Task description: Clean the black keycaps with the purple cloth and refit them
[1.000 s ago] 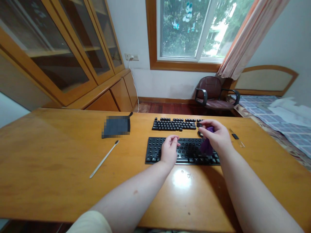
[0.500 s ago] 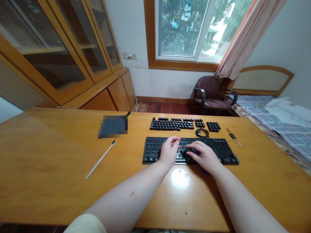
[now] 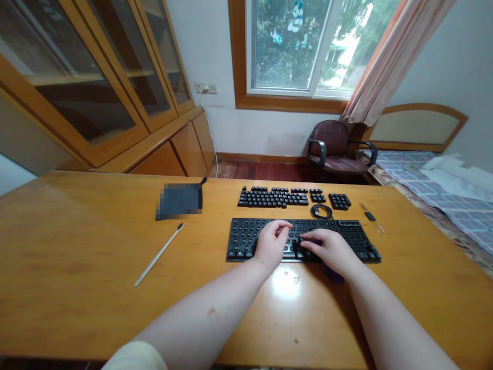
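Note:
A black keyboard (image 3: 246, 237) lies on the desk with most of its keycaps off, a few left along its bottom row. My left hand (image 3: 271, 241) is over its middle, thumb and fingers drawn together; what is between them, if anything, I cannot make out. To the right, my right hand (image 3: 332, 249) is bent over the keys, thumb and fingertips close together. A dark purple lump (image 3: 333, 273) shows beneath that hand and between its fingers, partly hidden by the palm. Removed keycaps (image 3: 273, 197) stand in rows behind the keyboard.
A coiled black cable (image 3: 321, 211) lies behind the keyboard, with a keycap puller (image 3: 370, 216) to the right. On the left are a white long-handled brush (image 3: 159, 255) and a dark pouch (image 3: 180, 201). Beyond the desk (image 3: 77, 288) stands an office chair (image 3: 333, 146).
Both hands have shifted slightly right and down over the keyboard. The purple lump has moved along with my right hand. Loose items on the desk look the same.

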Demonstrator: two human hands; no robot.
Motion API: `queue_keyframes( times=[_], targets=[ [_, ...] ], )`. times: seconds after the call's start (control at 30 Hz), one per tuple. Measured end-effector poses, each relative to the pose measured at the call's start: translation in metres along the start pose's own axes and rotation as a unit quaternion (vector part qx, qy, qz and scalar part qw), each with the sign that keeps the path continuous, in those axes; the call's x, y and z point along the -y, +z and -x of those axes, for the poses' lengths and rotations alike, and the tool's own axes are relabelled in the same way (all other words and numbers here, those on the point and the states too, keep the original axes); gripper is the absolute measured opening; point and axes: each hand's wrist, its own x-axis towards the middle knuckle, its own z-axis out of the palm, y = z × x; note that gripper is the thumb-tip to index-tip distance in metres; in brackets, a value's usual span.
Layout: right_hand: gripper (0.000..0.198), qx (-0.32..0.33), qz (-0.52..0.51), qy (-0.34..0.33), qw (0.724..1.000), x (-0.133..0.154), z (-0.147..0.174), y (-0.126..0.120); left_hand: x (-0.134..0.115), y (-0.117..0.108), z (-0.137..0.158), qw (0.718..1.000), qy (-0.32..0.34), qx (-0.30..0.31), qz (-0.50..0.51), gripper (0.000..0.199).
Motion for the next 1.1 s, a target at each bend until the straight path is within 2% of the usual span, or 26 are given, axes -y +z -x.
queue_keyframes(
  times=[0.1, 0.2, 0.33, 0.47, 0.7, 0.8, 1.1],
  targets=[
    [0.016, 0.014, 0.0, -0.032, 0.999, 0.002, 0.0, 0.0, -0.001, 0.001, 0.0, 1.0, -0.003, 0.0, -0.001, 0.015],
    [0.016, 0.013, 0.015, -0.035, 0.999, 0.006, 0.0, 0.001, -0.001, 0.001, 0.001, 1.0, -0.003, 0.005, -0.004, 0.015],
    [0.019, 0.005, 0.039, -0.043, 0.998, 0.013, 0.002, 0.0, 0.002, 0.0, 0.001, 1.0, 0.004, 0.013, -0.027, 0.016],
    [0.025, 0.031, 0.074, -0.065, 0.995, 0.013, 0.002, -0.001, 0.003, 0.0, 0.001, 0.999, 0.019, 0.016, -0.035, 0.016],
    [0.025, 0.042, 0.115, -0.049, 0.991, 0.003, 0.0, 0.002, 0.001, 0.0, 0.001, 1.0, 0.008, 0.015, -0.019, 0.015],
    [0.026, 0.035, 0.113, -0.039, 0.992, 0.003, 0.0, 0.001, 0.002, 0.0, 0.001, 1.0, 0.003, 0.017, -0.022, 0.016],
    [0.02, 0.006, 0.077, -0.077, 0.994, 0.006, 0.001, -0.003, 0.004, 0.0, 0.0, 1.0, 0.01, 0.016, -0.023, 0.016]
  ],
)
